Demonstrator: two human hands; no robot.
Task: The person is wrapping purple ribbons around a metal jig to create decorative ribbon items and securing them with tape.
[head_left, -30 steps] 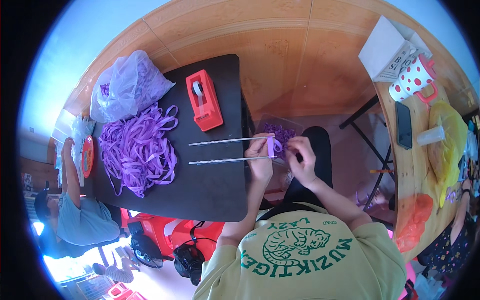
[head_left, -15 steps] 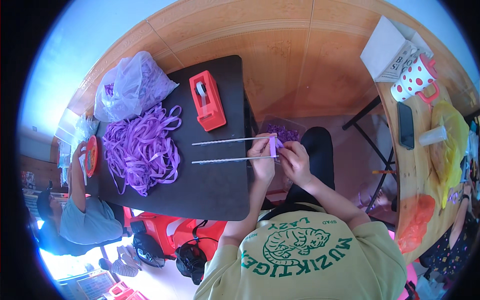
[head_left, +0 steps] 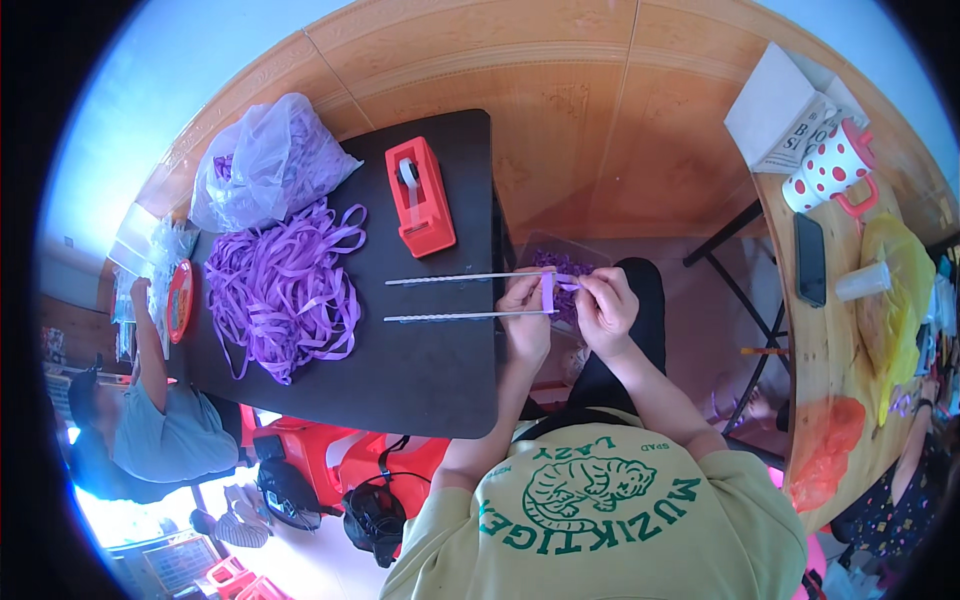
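Two thin parallel metal rods [head_left: 440, 279] reach rightward past the edge of the black table [head_left: 425, 375]. A purple ribbon [head_left: 548, 293] is looped across both rods near their right ends. My left hand [head_left: 522, 308] is closed at the rods, its fingers pressed against the ribbon there; part of its grip is hidden. To the right, my right hand [head_left: 607, 308] pinches the ribbon's free end and holds it out from the rods. Below my hands, near my knee, sits a clear bin of small purple ribbon pieces [head_left: 545, 248].
A heap of purple ribbon [head_left: 285, 290], a filled plastic bag [head_left: 275, 165] and a red tape dispenser [head_left: 420, 195] lie on the black table. On the wooden table [head_left: 835, 400] at right are a phone [head_left: 810, 260] and a dotted cup [head_left: 830, 168]. Other people sit left and right.
My right hand has moved rightward, away from the rods, drawing the ribbon's free end out sideways. My left hand stays at the rods.
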